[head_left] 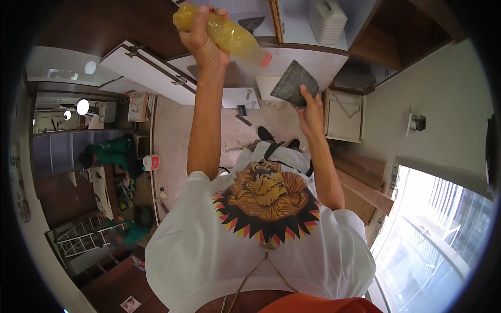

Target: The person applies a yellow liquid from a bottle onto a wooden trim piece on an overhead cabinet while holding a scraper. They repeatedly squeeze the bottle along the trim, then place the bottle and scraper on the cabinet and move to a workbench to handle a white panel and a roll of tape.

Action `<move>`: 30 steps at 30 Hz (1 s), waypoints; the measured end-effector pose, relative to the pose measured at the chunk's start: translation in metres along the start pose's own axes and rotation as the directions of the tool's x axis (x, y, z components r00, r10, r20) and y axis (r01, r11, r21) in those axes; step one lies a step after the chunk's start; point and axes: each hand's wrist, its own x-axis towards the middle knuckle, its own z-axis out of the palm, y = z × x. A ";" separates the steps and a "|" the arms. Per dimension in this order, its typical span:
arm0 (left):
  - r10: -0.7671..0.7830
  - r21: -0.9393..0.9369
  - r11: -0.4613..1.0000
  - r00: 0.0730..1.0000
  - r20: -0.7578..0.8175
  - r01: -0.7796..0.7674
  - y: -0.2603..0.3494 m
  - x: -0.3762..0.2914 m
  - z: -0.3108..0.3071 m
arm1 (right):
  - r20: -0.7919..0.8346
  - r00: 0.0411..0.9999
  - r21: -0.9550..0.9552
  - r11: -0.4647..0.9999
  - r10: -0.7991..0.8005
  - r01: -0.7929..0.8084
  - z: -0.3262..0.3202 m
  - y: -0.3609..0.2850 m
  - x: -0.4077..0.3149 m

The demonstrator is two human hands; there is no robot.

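Note:
My left hand (pixel 206 39) is wrapped around a clear plastic bottle (pixel 236 38) with yellow contents, its pinkish-red cap pointing down to the right. The bottle is tilted in front of an open cabinet. My right hand (pixel 311 107) grips a thin, dark grey, roughly fan-shaped plate (pixel 294 84) by its lower edge; its material is unclear. The plate is below and right of the cap, apart from it. A similar dark, flat blade (pixel 252 24) rests in the cabinet compartment behind the bottle.
A white plastic jerrycan (pixel 328 23) stands in the right compartment. Open white cabinet doors (pixel 156 74) extend at left. A drawer box (pixel 343 115) is at right, near leaning boards (pixel 364 186). Two people in green (pixel 109 152) are at far left, near a ladder (pixel 84 236).

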 end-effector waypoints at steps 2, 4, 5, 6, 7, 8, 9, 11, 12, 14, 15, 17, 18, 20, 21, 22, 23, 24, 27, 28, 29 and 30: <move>0.094 0.104 0.990 0.993 0.066 -0.100 0.002 0.005 0.013 | 0.027 1.000 0.009 1.000 -0.011 0.010 0.006 -0.001 0.001; 0.161 0.144 0.974 0.983 0.088 -0.172 0.003 0.008 0.026 | 0.069 0.997 0.027 1.000 -0.015 0.014 0.013 -0.001 0.001; 0.195 0.163 0.964 0.976 0.100 -0.209 0.004 0.009 0.032 | 0.076 0.997 0.025 1.000 -0.005 0.003 0.016 -0.001 0.001; 0.211 0.189 0.954 0.971 0.115 -0.230 0.004 0.010 0.038 | 0.078 0.997 0.023 1.000 0.002 -0.004 0.017 -0.001 0.002; 0.228 0.215 0.943 0.965 0.131 -0.253 0.005 0.009 0.044 | 0.081 0.997 0.021 1.000 0.009 -0.011 0.018 -0.001 0.003; 0.245 0.240 0.931 0.958 0.147 -0.275 0.006 0.009 0.049 | 0.086 0.996 0.017 1.000 -0.002 0.001 0.019 -0.001 0.005; 0.248 0.226 0.934 0.958 0.142 -0.275 0.007 0.008 0.053 | 0.094 0.995 0.013 1.000 -0.011 0.009 0.020 -0.001 0.007; 0.253 0.198 0.941 0.958 0.133 -0.276 0.009 0.007 0.061 | 0.115 0.993 0.008 1.000 -0.015 0.014 0.024 -0.003 0.009; 0.248 0.194 0.942 0.958 0.143 -0.273 0.009 0.007 0.064 | 0.125 0.992 0.006 1.000 -0.013 0.012 0.026 -0.006 0.010; 0.238 0.187 0.946 0.958 0.163 -0.267 0.009 0.008 0.069 | 0.143 0.990 0.005 1.000 -0.018 0.017 0.030 -0.011 0.012; 0.237 0.176 0.947 0.955 0.179 -0.268 0.009 0.009 0.072 | 0.153 0.988 0.006 1.000 -0.024 0.024 0.033 -0.014 0.014; 0.233 0.155 0.951 0.949 0.210 -0.268 0.009 0.010 0.077 | 0.172 0.984 0.015 0.999 -0.036 0.034 0.037 -0.020 0.015; 0.229 0.158 0.952 0.953 0.200 -0.262 0.008 0.010 0.081 | 0.178 0.983 0.021 0.999 -0.043 0.040 0.039 -0.023 0.016; 0.220 0.164 0.954 0.959 0.180 -0.250 0.006 0.009 0.089 | 0.192 0.979 0.033 0.998 -0.066 0.061 0.040 -0.028 0.018; 0.224 0.163 0.953 0.954 0.198 -0.257 0.005 0.010 0.089 | 0.199 0.977 0.037 0.996 -0.082 0.076 0.041 -0.029 0.020; 0.227 0.162 0.951 0.950 0.216 -0.264 0.003 0.013 0.088 | 0.206 0.974 0.042 0.995 -0.097 0.090 0.042 -0.031 0.021; 0.230 0.160 0.949 0.944 0.235 -0.271 0.002 0.015 0.088 | 0.203 0.974 0.046 0.995 -0.098 0.091 0.042 -0.031 0.023; 0.232 0.188 0.942 0.946 0.227 -0.276 0.002 0.015 0.090 | 0.200 0.975 0.049 0.995 -0.098 0.090 0.042 -0.030 0.026; 0.243 0.247 0.923 0.944 0.224 -0.296 0.003 0.014 0.097 | 0.205 0.975 0.069 0.995 -0.087 0.074 0.042 -0.030 0.028; 0.249 0.249 0.919 0.939 0.236 -0.306 0.003 0.016 0.097 | 0.209 0.975 0.077 0.995 -0.080 0.065 0.042 -0.030 0.028; 0.255 0.252 0.915 0.934 0.249 -0.317 0.003 0.017 0.098 | 0.208 0.975 0.084 0.995 -0.077 0.061 0.042 -0.031 0.028; 0.254 0.241 0.918 0.934 0.250 -0.314 0.002 0.017 0.099 | 0.206 0.976 0.089 0.994 -0.073 0.055 0.042 -0.030 0.029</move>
